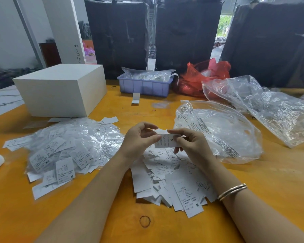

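Observation:
Both my hands hold one small white size label marked "S" above the middle of the orange table. My left hand pinches its left edge between thumb and fingers. My right hand pinches its right side; a bracelet sits on that wrist. Under my hands lies a loose pile of white labels with sizes S and M showing. To the left, a second heap of labels in small clear sleeves shows XS, XL and M.
A white box stands at the back left. A lilac tray holding bagged items, a red plastic bag and crumpled clear bags lie behind and to the right. A rubber band lies near the front edge.

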A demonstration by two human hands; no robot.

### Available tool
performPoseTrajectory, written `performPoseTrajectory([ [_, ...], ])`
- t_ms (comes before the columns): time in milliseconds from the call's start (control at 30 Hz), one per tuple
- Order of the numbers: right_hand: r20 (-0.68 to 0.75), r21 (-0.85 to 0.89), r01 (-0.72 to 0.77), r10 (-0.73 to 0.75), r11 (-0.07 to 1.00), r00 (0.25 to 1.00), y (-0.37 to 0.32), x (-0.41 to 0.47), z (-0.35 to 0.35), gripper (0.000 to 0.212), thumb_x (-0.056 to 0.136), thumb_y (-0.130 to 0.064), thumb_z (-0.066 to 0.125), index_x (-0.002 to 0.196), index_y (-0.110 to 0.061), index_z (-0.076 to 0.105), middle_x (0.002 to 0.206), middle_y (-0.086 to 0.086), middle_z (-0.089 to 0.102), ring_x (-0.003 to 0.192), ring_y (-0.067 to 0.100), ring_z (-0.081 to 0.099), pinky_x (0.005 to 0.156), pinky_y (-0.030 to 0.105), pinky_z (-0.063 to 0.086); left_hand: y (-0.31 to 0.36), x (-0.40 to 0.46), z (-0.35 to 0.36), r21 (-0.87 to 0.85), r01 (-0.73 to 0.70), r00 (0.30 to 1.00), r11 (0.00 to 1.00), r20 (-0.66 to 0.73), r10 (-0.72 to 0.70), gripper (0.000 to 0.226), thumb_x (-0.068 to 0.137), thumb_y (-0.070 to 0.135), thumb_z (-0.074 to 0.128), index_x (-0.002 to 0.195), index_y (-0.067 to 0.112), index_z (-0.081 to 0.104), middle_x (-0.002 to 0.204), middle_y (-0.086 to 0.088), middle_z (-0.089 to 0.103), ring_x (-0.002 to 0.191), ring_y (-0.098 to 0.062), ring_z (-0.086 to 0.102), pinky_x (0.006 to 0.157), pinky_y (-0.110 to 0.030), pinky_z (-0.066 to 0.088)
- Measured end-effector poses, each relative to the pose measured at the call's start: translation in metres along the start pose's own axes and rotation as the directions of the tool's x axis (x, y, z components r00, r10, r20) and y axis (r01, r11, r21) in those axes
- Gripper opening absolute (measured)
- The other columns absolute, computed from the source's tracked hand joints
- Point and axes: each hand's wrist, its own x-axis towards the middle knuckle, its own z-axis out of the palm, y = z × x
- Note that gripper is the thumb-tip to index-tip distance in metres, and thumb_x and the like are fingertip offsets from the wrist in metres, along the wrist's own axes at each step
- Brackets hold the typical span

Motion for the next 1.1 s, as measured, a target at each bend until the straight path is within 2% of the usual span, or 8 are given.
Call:
performPoseTrajectory([
  [200, 0.004, 0.022, 0.020, -0.020, 1.000, 1.000, 0.000, 0.001, 0.008, 0.035, 0.088, -0.001, 0.059, 0.113, -0.025, 0.058, 0.077, 0.003, 0.063, 0.054, 0.012, 0.062, 0.051, 0.018, 0.044, 0.000, -0.001, 0.001, 0.047, 0.008, 1.000, 0.999, 0.027, -0.009, 0.024, 0.075, 0.008, 0.077, 0.091, 0.020, 0.064, 0.078, -0.001, 0.069, 0.074, -0.005, 0.068, 0.063, -0.013, 0.049],
  [367, -0.067, 0.159, -0.057, 0.068, 0.986, 0.995, -0.001, 0.003, 0.002, 0.011, 0.089, -0.003, 0.057, 0.093, -0.013, 0.061, 0.069, 0.004, 0.068, 0.050, 0.015, 0.061, 0.048, 0.018, 0.042, 0.002, 0.001, -0.001, -0.034, 0.033, 0.996, 0.999, -0.083, -0.035, 0.020, 0.076, 0.009, 0.076, 0.088, 0.020, 0.064, 0.083, -0.001, 0.070, 0.074, -0.001, 0.066, 0.060, -0.013, 0.049],
  [733, 0.034, -0.165, 0.061, -0.056, 0.984, 0.998, -0.003, -0.001, 0.008, 0.011, 0.085, -0.004, 0.064, 0.091, -0.011, 0.070, 0.065, -0.008, 0.065, 0.049, 0.005, 0.058, 0.049, 0.013, 0.042, 0.000, -0.002, 0.000, 0.038, 0.012, 1.000, 0.999, 0.006, -0.012, 0.019, 0.075, 0.009, 0.077, 0.087, 0.018, 0.066, 0.077, 0.001, 0.071, 0.072, -0.006, 0.067, 0.061, -0.015, 0.050],
  [800, -0.100, -0.241, 0.125, -0.152, 0.963, 0.983, -0.004, 0.002, 0.000, 0.016, 0.087, -0.001, 0.061, 0.098, -0.010, 0.068, 0.072, -0.007, 0.064, 0.053, 0.006, 0.057, 0.050, 0.012, 0.042, 0.000, -0.001, -0.002, 0.047, 0.016, 1.000, 0.999, -0.021, -0.015, 0.018, 0.078, 0.008, 0.074, 0.086, 0.021, 0.065, 0.077, 0.002, 0.070, 0.069, -0.002, 0.064, 0.058, -0.013, 0.048],
  [867, -0.328, -0.410, 0.163, -0.312, 0.897, 0.892, -0.003, 0.008, -0.015, 0.017, 0.087, 0.003, 0.058, 0.097, -0.005, 0.068, 0.081, 0.001, 0.065, 0.058, 0.002, 0.055, 0.056, 0.009, 0.041, 0.000, 0.001, -0.007, 0.077, 0.002, 0.995, 0.997, -0.103, 0.006, 0.019, 0.081, 0.007, 0.072, 0.085, 0.024, 0.064, 0.078, 0.003, 0.066, 0.066, 0.003, 0.061, 0.057, -0.012, 0.047],
  [933, -0.460, -0.586, 0.047, -0.380, 0.809, 0.802, 0.003, 0.012, -0.037, 0.019, 0.087, 0.003, 0.055, 0.098, -0.003, 0.069, 0.091, 0.008, 0.068, 0.074, 0.012, 0.061, 0.072, 0.017, 0.046, 0.000, 0.003, -0.012, 0.166, -0.011, 0.982, 0.986, -0.184, 0.042, 0.018, 0.083, 0.010, 0.069, 0.087, 0.026, 0.063, 0.079, 0.006, 0.063, 0.066, 0.002, 0.059, 0.057, -0.014, 0.048],
  [1000, -0.481, -0.687, -0.191, -0.241, 0.701, 0.843, 0.013, 0.013, -0.060, 0.023, 0.089, -0.005, 0.052, 0.105, -0.007, 0.069, 0.107, 0.011, 0.067, 0.097, 0.029, 0.060, 0.087, 0.037, 0.044, -0.002, 0.003, -0.016, 0.344, -0.005, 0.966, 0.939, -0.240, 0.093, 0.013, 0.086, 0.014, 0.067, 0.094, 0.024, 0.063, 0.080, 0.007, 0.060, 0.067, -0.006, 0.056, 0.057, -0.019, 0.047],
  [1100, -0.417, -0.777, -0.450, 0.175, 0.440, 0.892, 0.027, 0.011, -0.074, 0.027, 0.092, -0.018, 0.044, 0.104, -0.012, 0.067, 0.111, 0.012, 0.063, 0.106, 0.032, 0.056, 0.086, 0.038, 0.038, -0.005, 0.003, -0.024, 0.543, 0.094, 0.942, 0.834, -0.320, 0.103, 0.019, 0.088, 0.018, 0.060, 0.107, 0.020, 0.059, 0.078, 0.008, 0.057, 0.068, -0.011, 0.054, 0.059, -0.026, 0.045],
])
